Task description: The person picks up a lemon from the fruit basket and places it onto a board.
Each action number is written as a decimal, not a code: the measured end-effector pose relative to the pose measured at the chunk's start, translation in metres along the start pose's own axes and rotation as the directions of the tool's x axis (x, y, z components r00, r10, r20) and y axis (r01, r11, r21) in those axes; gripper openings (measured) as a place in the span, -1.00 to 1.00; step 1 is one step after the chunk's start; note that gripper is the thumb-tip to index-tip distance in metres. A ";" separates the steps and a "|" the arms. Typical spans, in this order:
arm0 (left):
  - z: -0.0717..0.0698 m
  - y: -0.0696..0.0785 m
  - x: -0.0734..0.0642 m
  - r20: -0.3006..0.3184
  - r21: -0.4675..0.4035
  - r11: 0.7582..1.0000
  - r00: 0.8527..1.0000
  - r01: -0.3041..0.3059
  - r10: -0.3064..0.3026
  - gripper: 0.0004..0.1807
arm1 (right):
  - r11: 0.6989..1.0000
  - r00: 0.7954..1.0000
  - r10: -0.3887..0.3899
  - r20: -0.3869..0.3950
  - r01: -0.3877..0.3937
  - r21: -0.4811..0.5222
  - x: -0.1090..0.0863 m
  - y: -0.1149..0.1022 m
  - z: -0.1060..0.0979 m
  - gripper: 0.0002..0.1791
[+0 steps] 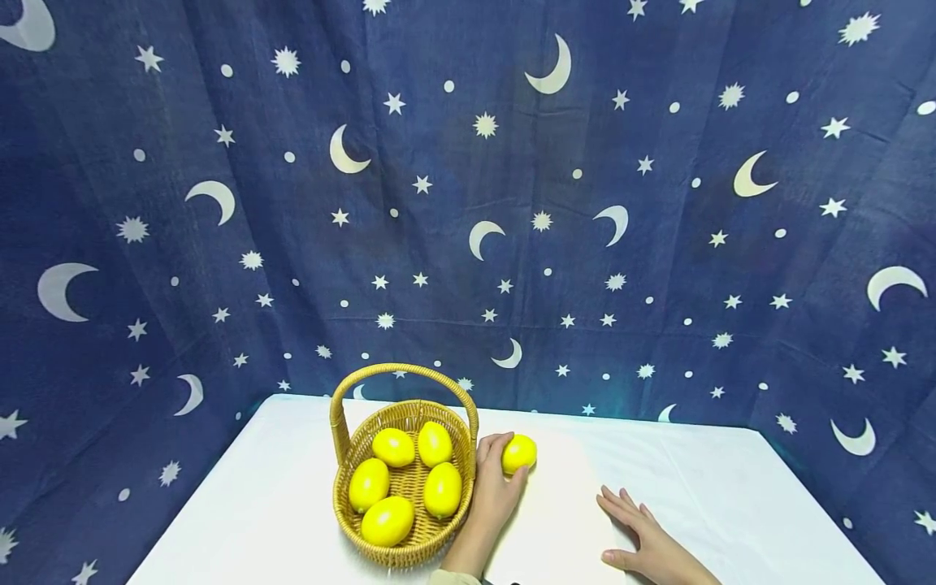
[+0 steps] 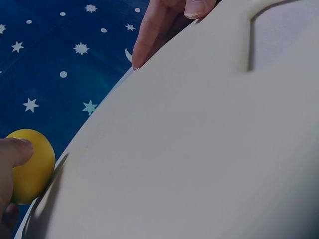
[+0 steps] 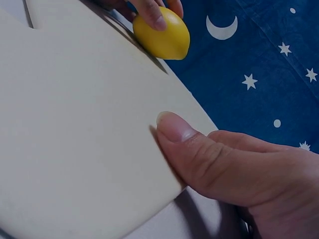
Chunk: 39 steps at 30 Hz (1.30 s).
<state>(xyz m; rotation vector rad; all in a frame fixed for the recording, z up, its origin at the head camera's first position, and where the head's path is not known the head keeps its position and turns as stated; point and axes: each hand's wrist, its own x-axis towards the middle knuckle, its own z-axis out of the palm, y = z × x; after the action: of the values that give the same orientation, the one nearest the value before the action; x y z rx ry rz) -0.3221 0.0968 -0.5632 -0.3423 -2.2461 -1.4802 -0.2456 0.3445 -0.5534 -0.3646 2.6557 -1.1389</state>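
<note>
My left hand [image 1: 499,486] grips a yellow lemon [image 1: 519,454] just right of the wicker basket [image 1: 395,556]. In the left wrist view its thumb presses on the lemon [image 2: 37,167], with another fingertip showing below. A pale flat board [image 3: 84,129] with a cut-out near one end fills much of both wrist views; the lemon is at its edge. My right hand [image 1: 651,546] is at the board's right side, fingers extended and thumb apart, holding nothing visible. The right wrist view shows its thumb at the board's edge; whether it bears on it I cannot tell.
Several yellow lemons [image 1: 387,521] lie inside the basket, whose tall arched handle [image 1: 402,370] stands up. A white cloth [image 1: 278,487] covers the table. Behind the table hangs a dark blue curtain [image 1: 439,244] with moons and stars.
</note>
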 end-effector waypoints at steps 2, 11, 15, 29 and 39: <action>-0.001 0.000 -0.001 0.001 0.013 1.000 1.000 -0.006 0.006 -0.47 | 1.000 1.000 0.004 0.001 -0.004 0.007 0.000 0.000 0.001 -0.12; -0.005 0.003 -0.003 -0.009 0.054 0.998 0.999 -0.038 0.038 -0.45 | 1.000 1.000 0.005 -0.006 -0.005 0.014 -0.001 -0.003 0.003 -0.11; -0.008 0.010 -0.002 0.009 0.070 0.996 0.998 -0.059 0.058 -0.43 | 0.999 0.999 -0.036 -0.030 0.036 -0.019 -0.001 -0.002 0.005 -0.13; -0.035 0.062 0.000 0.101 0.102 0.968 0.970 -0.229 0.219 -0.45 | 1.000 0.999 -0.026 -0.034 0.026 -0.013 0.000 -0.001 0.006 -0.11; -0.102 0.101 -0.007 0.403 -0.020 0.944 0.862 -0.328 0.308 -0.38 | 1.000 1.000 -0.013 -0.018 0.013 -0.009 -0.005 -0.002 -0.001 -0.09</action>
<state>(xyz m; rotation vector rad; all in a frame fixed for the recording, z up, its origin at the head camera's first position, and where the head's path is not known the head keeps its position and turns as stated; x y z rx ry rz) -0.2513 0.0440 -0.4502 -1.0344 -2.3721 -1.2598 -0.2411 0.3458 -0.5508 -0.3755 2.6791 -1.1395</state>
